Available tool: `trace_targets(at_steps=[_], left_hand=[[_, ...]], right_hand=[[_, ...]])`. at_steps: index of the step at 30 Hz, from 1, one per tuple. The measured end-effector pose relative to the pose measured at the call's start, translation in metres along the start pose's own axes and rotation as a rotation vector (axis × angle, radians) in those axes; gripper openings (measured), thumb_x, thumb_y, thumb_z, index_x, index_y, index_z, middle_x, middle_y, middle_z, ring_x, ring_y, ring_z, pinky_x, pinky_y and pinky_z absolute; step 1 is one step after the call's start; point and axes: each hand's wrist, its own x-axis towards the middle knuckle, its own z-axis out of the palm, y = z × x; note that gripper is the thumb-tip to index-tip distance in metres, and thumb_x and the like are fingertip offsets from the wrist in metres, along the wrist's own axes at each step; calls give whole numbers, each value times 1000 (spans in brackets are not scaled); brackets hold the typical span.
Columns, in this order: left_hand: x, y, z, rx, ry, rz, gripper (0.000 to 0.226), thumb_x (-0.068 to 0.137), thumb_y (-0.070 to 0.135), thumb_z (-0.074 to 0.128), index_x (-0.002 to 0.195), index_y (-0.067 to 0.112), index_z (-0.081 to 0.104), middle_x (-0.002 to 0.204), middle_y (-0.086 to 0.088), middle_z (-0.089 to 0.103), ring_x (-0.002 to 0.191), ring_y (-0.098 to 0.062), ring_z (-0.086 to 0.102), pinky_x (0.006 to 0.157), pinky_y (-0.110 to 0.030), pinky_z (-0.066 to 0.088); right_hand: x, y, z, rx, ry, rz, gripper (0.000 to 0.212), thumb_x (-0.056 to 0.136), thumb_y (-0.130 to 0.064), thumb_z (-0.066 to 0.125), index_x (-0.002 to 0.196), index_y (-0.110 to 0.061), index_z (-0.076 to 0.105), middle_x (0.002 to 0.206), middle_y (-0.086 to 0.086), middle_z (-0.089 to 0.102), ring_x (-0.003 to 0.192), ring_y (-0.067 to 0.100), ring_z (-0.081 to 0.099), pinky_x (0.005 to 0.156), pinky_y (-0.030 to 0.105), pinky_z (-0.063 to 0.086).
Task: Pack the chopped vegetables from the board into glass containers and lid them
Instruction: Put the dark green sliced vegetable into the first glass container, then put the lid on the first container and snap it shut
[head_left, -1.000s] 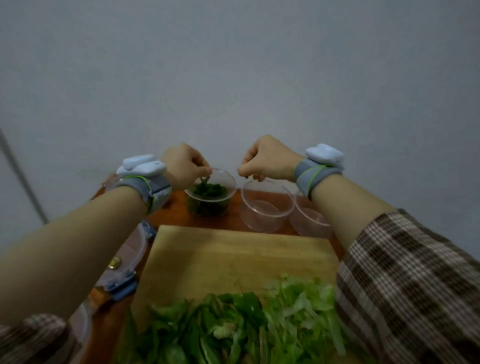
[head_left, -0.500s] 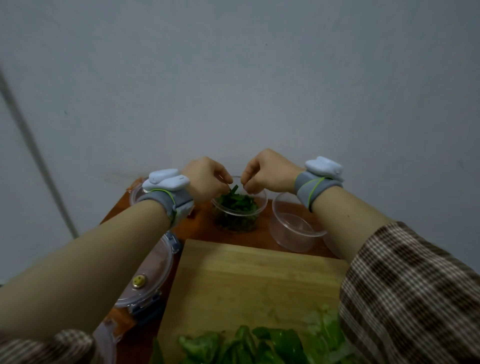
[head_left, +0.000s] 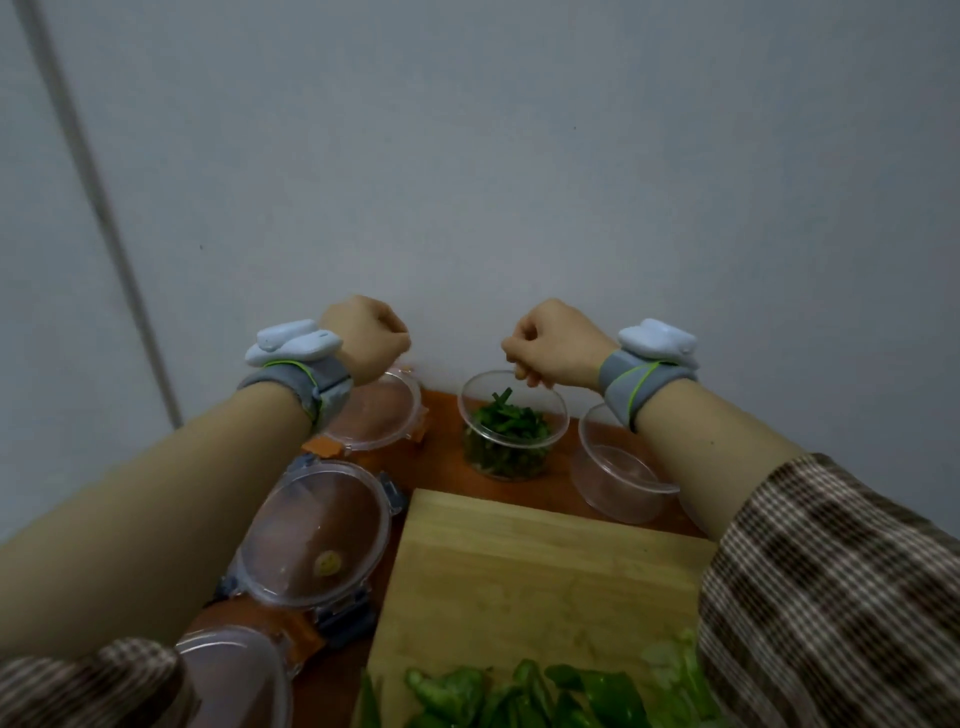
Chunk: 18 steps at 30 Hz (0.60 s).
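Note:
A round glass container (head_left: 556, 415) at the back of the table holds chopped dark green vegetable (head_left: 511, 423). My right hand (head_left: 550, 343) hovers just above its rim, fingers pinched together; whether anything is between them I cannot tell. My left hand (head_left: 366, 335) is a loose fist over a clear lid with orange clips (head_left: 382, 410), left of that container. An empty glass container (head_left: 618, 478) stands to the right, partly behind my right forearm. The wooden board (head_left: 530, 571) lies in front, with chopped green pepper (head_left: 519, 696) at its near edge.
A clear lid with grey-blue clips (head_left: 311, 535) lies left of the board. Another clear lid (head_left: 234, 680) shows at the bottom left under my sleeve. The table top is reddish brown (head_left: 441, 457). A grey wall rises right behind the containers.
My left hand has moved left, away from the filled container, to above the orange-clipped lid. My right hand stays over the container. The view has shifted left, hiding more of the greens on the board.

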Motion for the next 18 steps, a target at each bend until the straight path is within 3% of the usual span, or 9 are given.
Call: trace_targets(at_steps=[2,4,6,8,10,13,15,18], left_hand=[[5,-26,-9,75,13,-132,30,84,27,64,109,11,69,109,-9,70,94,-27,62,78,-28,45],[4,-47,-10,125,-46,-265,43,83,33,66,115,3,64,115,-16,67,97,-32,61,86,-34,47],[2,-63,-7,150,-76,-341,55,80,41,69,115,0,61,117,-19,64,99,-34,60,88,-37,47],[-1,-71,-4,140,-79,-359,59,79,44,71,116,0,58,117,-17,63,101,-34,60,87,-37,49],[-3,-73,1,107,-96,-344,53,82,40,70,116,1,58,111,-12,63,98,-31,59,85,-35,48],[-3,-79,9,132,-120,-379,46,81,37,71,107,0,65,101,-16,69,93,-32,65,84,-36,54],[-2,-85,13,139,-126,-393,33,79,27,72,99,1,70,92,-16,72,86,-32,69,80,-38,58],[1,-90,11,36,-144,-434,23,77,19,71,89,0,71,81,-17,73,74,-32,71,71,-44,60]], right_hand=[[5,-14,13,14,17,-50,21,83,1,51,93,-6,69,91,15,72,79,24,69,71,32,57],[6,-34,30,-27,6,-99,28,81,-1,55,106,-5,69,108,14,70,103,27,65,93,35,51],[8,-51,50,-102,-59,-123,24,85,-9,56,102,3,68,104,19,69,105,34,61,91,34,49],[11,-64,72,-234,-136,-123,21,90,-12,51,88,3,65,92,21,66,97,38,59,77,31,46],[12,-71,88,-377,-210,-115,23,94,-13,47,103,0,64,110,17,66,104,34,61,78,31,45],[12,-77,98,-371,-306,-80,35,97,-14,46,129,1,50,135,17,52,124,31,51,96,33,40],[11,-78,98,-352,-314,-69,41,95,-12,50,133,4,44,138,22,47,128,36,45,101,37,37],[24,-71,107,-438,-217,-36,42,94,-18,51,131,-1,41,132,19,52,117,34,54,91,36,44]])
